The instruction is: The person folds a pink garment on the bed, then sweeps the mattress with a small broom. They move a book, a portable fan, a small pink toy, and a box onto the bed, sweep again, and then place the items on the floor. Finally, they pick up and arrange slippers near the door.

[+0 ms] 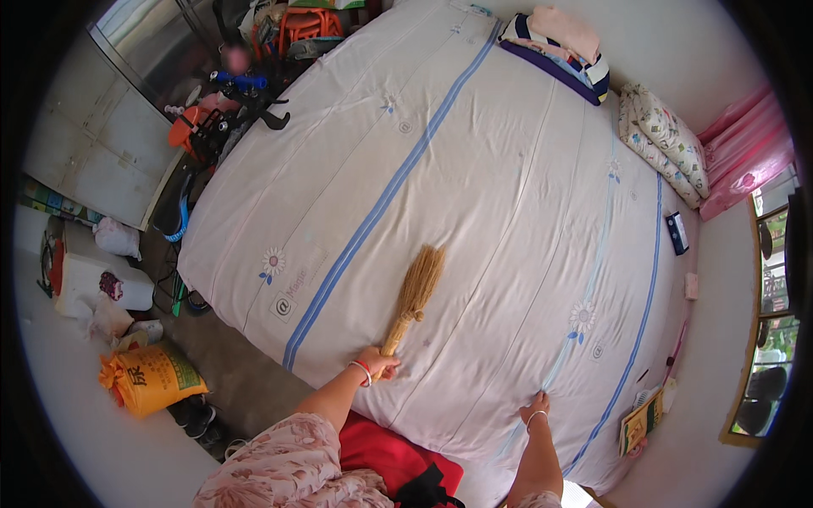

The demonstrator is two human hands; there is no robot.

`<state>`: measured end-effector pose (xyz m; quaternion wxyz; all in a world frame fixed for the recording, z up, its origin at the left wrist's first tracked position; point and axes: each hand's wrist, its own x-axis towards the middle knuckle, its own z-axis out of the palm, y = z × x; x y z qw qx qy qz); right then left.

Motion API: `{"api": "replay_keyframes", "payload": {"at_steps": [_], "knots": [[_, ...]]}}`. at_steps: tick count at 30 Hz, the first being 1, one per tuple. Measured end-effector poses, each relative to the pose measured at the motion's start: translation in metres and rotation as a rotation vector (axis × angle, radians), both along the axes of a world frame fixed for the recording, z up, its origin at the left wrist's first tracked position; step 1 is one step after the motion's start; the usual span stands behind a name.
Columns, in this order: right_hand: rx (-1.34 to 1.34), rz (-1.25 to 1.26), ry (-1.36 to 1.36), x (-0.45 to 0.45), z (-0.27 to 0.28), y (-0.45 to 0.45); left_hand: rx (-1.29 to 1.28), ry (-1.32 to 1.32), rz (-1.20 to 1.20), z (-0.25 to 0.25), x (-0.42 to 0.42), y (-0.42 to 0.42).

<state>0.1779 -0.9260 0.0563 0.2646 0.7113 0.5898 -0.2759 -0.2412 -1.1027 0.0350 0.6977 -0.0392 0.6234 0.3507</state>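
My left hand (pixel 377 364) grips the handle of a short straw hand broom (pixel 411 305) over the near part of the bed. The broom's bristles point away from me, towards the middle of the bed. A pale bed sheet (pixel 483 209) with blue stripes and printed daisies covers the bed, with soft creases across it. Farther right, my right hand (pixel 535 406) is closed on the sheet near its close side, beside a light blue stripe; its fingertips are partly hidden.
Folded bedding (pixel 559 51) and patterned pillows (pixel 664 140) lie at the far end. A tissue box (pixel 677 233) and books (pixel 641 422) line the right edge. Red fabric (pixel 394 451) lies close before me. A yellow sack (pixel 152 379) and shoes (pixel 194 419) stand on the left floor.
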Motion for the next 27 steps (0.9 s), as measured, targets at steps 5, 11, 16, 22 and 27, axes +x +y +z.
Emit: {"api": "replay_keyframes", "payload": {"at_steps": [5, 11, 16, 22, 27], "knots": [[0.003, 0.013, 0.023, 0.006, -0.009, -0.001, 0.011, 0.013, -0.005, -0.006, -0.002, -0.002], [-0.028, 0.106, 0.035, 0.026, -0.018, 0.006, 0.005, 0.044, -0.013, -0.005, 0.003, -0.001], [-0.085, 0.115, 0.018, 0.022, -0.014, 0.010, -0.023, 0.065, -0.017, 0.003, 0.004, 0.000], [-0.066, 0.158, 0.015, 0.021, -0.014, 0.013, 0.049, 0.184, 0.000, 0.016, 0.010, 0.000], [-0.065, 0.160, 0.040, 0.034, -0.018, 0.022, 0.190, 0.399, 0.107, 0.047, 0.047, 0.022]]}}
